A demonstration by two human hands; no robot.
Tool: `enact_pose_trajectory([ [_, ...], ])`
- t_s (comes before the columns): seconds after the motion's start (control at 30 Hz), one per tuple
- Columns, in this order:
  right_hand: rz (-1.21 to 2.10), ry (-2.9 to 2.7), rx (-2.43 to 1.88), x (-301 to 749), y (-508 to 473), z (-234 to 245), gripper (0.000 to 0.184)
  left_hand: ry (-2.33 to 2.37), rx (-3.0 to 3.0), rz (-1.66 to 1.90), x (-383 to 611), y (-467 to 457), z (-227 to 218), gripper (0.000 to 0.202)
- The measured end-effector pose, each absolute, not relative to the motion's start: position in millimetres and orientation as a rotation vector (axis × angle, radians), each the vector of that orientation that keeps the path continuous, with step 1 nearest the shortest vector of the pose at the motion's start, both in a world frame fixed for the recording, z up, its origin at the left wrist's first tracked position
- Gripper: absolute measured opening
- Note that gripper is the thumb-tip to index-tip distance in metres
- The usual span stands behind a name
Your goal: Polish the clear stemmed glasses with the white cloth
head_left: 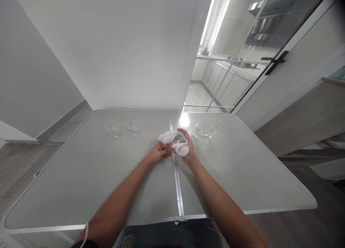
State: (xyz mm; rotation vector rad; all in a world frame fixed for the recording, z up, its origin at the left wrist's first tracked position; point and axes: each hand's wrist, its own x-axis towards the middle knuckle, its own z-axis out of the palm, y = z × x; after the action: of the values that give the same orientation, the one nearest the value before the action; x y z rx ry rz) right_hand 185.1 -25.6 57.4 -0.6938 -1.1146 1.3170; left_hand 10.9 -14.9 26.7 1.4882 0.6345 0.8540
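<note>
Over the middle of the table, my left hand [159,152] has its fingers closed low on a clear wine glass [178,138], near what looks like its stem. A white cloth [167,137] is bunched around the tilted bowl. My right hand [189,150] curls round the cloth-wrapped bowl from the right side. Much of the glass is hidden by the cloth and fingers. Right of my hands stand two more clear stemmed glasses, a nearer glass [197,131] and a farther glass [211,132].
The pale grey table [91,190] has a metal seam [177,185] down its middle. Toward the back left are two stemmed glasses, an outer glass [114,132] and an inner glass [132,129]. A white wall [129,61] and a glass door with a black handle [275,63] lie behind.
</note>
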Motion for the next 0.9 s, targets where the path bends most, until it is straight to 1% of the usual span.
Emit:
enact_pose_trajectory([
  [0.07,1.413,-1.135,-0.613,188,-28,62,0.076,0.544,1.302,0.749,10,-16,27,0.050],
  [0.13,1.443,-1.139,-0.599,189,-28,64,0.073,0.554,1.248,0.740,11,-17,27,0.046],
  [0.2,1.386,-1.107,-0.648,186,-26,63,0.070,0.664,1.357,0.866,14,-18,27,0.047],
  [0.3,1.183,-1.008,-0.804,180,-22,59,0.063,0.949,1.637,1.127,19,-18,29,0.045],
  [0.37,1.110,-0.979,-0.861,178,-21,58,0.062,1.050,1.719,1.169,20,-19,31,0.041],
  [0.43,1.156,-1.001,-0.812,182,-22,58,0.066,0.955,1.634,1.049,20,-20,32,0.044],
  [0.5,1.280,-1.048,-0.704,187,-24,60,0.068,0.751,1.425,0.838,17,-21,30,0.045],
  [0.57,1.407,-1.094,-0.614,193,-26,61,0.064,0.592,1.233,0.641,14,-22,27,0.039],
  [0.63,1.457,-1.126,-0.573,195,-27,62,0.057,0.574,1.172,0.590,13,-22,24,0.037],
  [0.7,1.369,-1.129,-0.620,192,-27,62,0.055,0.675,1.272,0.705,16,-22,23,0.041],
  [0.8,1.074,-1.097,-0.833,184,-24,61,0.060,0.934,1.573,0.996,21,-20,26,0.044],
  [0.87,0.949,-1.099,-0.919,181,-23,62,0.062,1.031,1.695,1.083,22,-20,29,0.043],
  [0.9,0.955,-1.110,-0.911,181,-23,63,0.062,1.020,1.693,1.071,22,-21,31,0.043],
])
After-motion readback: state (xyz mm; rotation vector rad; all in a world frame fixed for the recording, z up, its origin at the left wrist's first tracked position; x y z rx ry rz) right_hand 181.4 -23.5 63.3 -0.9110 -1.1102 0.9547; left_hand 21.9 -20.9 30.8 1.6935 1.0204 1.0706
